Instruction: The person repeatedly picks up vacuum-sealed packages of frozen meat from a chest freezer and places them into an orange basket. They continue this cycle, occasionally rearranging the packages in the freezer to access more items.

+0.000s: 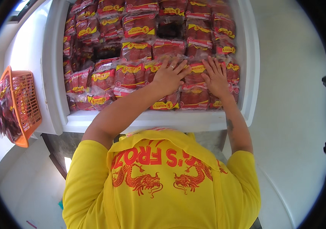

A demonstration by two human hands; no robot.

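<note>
Clear plastic packs of dark red meat with red and yellow labels (129,76) fill a white chest freezer (82,118) in several rows. My left hand (169,77) lies palm down on packs near the middle of the freezer, its fingers spread and a ring on one of them. To the right of it, my right hand (217,79) rests flat on other packs, fingers also stretched out. Neither hand grips a pack. The parts of the packs under my palms are hidden.
An orange plastic basket (27,103) with more of these packs stands at the left, outside the freezer. Dark gaps (170,30) show between packs toward the back. The freezer's raised white rim (251,68) runs along the right side, beside a pale wall.
</note>
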